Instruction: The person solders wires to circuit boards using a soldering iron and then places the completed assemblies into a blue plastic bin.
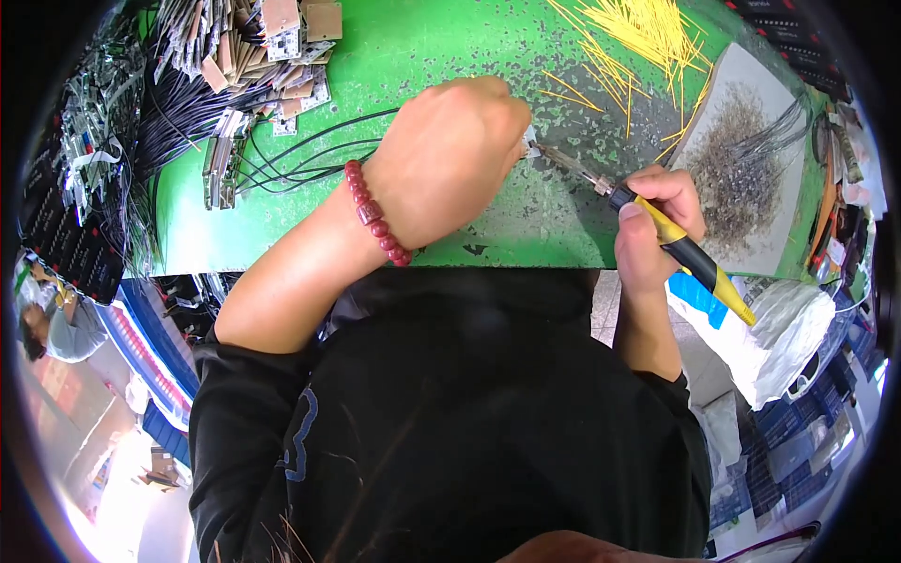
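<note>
Head-worn fisheye, seemingly steeply downward, close

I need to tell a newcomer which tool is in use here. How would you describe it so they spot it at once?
Start at the green worktable and go to its near right edge, where the right hand is. That hand holds a soldering iron like a pen. Its yellow-and-black handle and thin metal tip, aimed at the left hand, set it apart from the loose yellow sticks behind.

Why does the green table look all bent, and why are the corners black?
In the head view the fisheye lens bends the green table edge and leaves black corners; light is bright and even, with a washed-out glare patch at lower left; the left hand and the right hand holding the soldering iron look sharp, but things near the rim look squashed.
</note>
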A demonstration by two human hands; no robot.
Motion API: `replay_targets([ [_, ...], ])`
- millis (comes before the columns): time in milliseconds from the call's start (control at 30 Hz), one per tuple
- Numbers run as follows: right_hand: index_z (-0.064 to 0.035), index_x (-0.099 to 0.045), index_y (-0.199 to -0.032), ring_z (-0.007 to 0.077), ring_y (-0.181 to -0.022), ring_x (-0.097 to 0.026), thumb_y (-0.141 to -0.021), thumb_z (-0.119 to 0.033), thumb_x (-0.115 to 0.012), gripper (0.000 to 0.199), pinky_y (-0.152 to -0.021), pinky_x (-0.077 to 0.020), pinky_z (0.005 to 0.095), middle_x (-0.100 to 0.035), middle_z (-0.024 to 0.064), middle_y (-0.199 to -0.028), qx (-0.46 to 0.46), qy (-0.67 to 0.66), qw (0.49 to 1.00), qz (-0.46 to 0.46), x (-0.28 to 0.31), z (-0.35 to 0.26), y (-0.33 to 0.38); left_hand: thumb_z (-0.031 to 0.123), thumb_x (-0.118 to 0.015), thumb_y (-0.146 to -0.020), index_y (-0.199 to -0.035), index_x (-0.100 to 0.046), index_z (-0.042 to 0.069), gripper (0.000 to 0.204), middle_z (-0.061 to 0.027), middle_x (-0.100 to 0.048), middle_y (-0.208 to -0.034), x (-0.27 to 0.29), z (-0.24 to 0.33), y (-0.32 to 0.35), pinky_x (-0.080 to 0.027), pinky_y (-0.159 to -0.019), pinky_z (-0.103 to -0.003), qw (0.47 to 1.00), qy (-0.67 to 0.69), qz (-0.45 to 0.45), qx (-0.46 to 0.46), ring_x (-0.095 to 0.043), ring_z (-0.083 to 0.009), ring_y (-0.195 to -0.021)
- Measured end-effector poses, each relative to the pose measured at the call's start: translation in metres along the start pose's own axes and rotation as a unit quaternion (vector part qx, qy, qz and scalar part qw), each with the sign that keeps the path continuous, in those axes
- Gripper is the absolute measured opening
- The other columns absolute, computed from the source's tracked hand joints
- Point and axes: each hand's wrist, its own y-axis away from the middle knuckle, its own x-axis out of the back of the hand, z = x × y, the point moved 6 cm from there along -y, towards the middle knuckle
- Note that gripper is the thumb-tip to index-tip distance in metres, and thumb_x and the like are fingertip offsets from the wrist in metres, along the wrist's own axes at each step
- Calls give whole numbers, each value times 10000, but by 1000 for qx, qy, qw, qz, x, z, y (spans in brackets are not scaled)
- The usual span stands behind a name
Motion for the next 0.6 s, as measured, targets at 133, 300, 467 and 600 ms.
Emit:
replay_targets([
  [133,-4,-549,-893,70,-659,-446,-780,-105,-695,211,-587,-340,223,-541,38,-778,14,-2,1000,3,2,0,1,69,-617,-811,-781,-588,-10,90,-162,-571,-783,2,3,-1,-467,-671,-443,1000,-7,-9,1,-571,-374,-766],
  [300,-1,-546,-897,78,-663,-455,-782,-104,-691,211,-591,-350,226,-551,53,-789,-13,19,999,-25,-4,-1,-1,77,-618,-806,-770,-584,-11,101,-161,-574,-785,1,-1,-2,-469,-673,-445,1000,-5,-10,1,-573,-375,-771],
  [467,0,-541,-893,86,-665,-452,-793,-123,-692,219,-597,-348,229,-546,59,-778,10,2,1000,1,0,0,-1,86,-619,-799,-755,-577,-6,111,-160,-574,-785,1,-1,-4,-469,-676,-449,1000,-10,-16,1,-575,-375,-776],
  [600,-2,-533,-884,89,-657,-433,-795,-166,-703,252,-590,-322,234,-530,55,-751,38,-25,999,24,2,-1,-2,91,-615,-798,-741,-568,-5,121,-160,-573,-782,1,-1,-4,-467,-678,-452,1000,-12,-20,3,-574,-376,-778],
])
